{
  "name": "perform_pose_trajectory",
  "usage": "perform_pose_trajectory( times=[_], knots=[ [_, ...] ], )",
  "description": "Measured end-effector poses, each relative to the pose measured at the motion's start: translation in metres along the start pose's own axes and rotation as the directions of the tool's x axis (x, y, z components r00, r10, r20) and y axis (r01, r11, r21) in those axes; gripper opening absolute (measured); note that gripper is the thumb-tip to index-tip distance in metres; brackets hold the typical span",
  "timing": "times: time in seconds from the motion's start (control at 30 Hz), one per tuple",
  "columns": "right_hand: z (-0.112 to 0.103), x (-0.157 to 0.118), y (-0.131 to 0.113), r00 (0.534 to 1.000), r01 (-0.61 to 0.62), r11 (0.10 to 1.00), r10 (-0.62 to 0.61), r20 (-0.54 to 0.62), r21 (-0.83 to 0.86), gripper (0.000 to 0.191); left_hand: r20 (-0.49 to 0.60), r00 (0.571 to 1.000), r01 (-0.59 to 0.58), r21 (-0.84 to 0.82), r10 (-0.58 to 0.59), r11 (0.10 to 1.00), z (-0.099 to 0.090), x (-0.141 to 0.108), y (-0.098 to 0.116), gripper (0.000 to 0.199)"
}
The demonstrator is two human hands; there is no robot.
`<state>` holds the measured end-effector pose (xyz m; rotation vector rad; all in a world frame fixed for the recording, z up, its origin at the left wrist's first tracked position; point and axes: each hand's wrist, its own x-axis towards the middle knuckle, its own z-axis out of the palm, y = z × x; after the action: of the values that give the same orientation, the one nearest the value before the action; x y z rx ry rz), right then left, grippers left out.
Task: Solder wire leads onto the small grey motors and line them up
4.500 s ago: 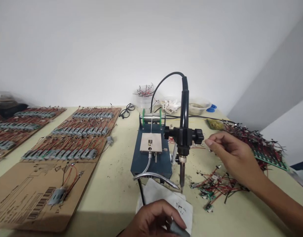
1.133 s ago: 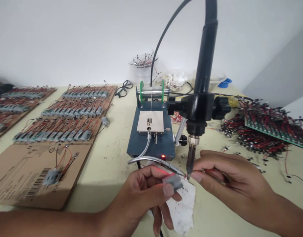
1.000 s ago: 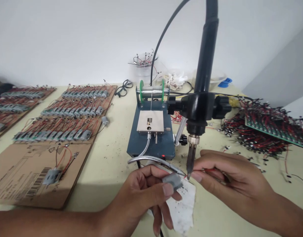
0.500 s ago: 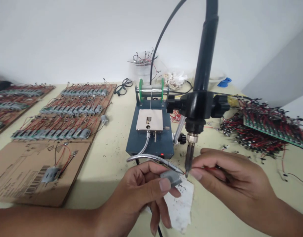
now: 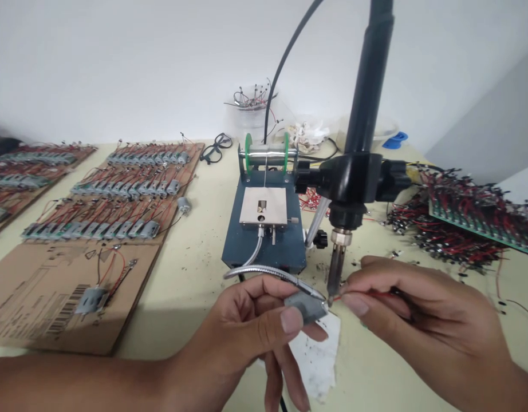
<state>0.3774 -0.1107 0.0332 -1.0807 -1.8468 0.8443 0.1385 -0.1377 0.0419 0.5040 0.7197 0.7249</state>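
Observation:
Between thumb and fingers, my left hand (image 5: 259, 326) holds a small grey motor (image 5: 306, 308), its terminal end facing right at the tip of the soldering iron (image 5: 335, 269). My right hand (image 5: 422, 309) pinches a red wire (image 5: 338, 297), whose end reaches the iron tip beside the motor. The iron hangs tip-down from a black clamp (image 5: 354, 183). A curved metal solder tube (image 5: 281, 273) ends at the same spot. It comes from the blue solder feeder (image 5: 264, 249), which carries a solder spool (image 5: 267, 153). Under the hands lies a white tissue (image 5: 318, 355).
Rows of wired motors stand on cardboard (image 5: 135, 315) at the left, with one motor (image 5: 91, 300) nearer me. A loose motor (image 5: 184, 206) and glasses (image 5: 216, 149) lie left of the feeder. At right are piled wired parts (image 5: 444, 234) and a green board (image 5: 474, 226).
The motor's terminal end and the red wire now meet at the iron tip. Both hands appear slightly further right, as does the iron. The feeder's red light no longer shows.

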Motion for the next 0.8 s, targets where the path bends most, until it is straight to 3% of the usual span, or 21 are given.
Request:
perform_pose_trajectory(
  times=[0.8],
  knots=[
    [-0.001, 0.0025, -0.0026, 1.0, 0.024, 1.0, -0.023, -0.013, 0.014, 0.012, -0.081, 0.996, -0.022, 0.059, 0.027, 0.998, 0.0008, 0.0028, -0.0007, 0.036]
  ],
)
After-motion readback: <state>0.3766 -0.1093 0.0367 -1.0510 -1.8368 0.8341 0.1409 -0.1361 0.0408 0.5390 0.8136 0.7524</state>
